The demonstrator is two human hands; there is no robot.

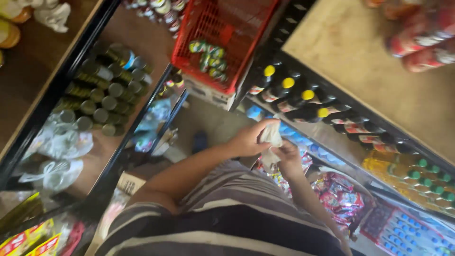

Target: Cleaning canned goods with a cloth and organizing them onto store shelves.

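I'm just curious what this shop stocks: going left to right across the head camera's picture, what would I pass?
Tied clear plastic bags → dark cans with grey lids → red plastic basket → pale cloth held in both hands → dark sauce bottles with yellow caps → yellow bottles with green caps.

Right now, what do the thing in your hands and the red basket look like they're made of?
The white wad between left hand and right hand looks like soft cloth or paper: crumpled, matte. The red basket looks like glossy moulded plastic, with an open lattice.
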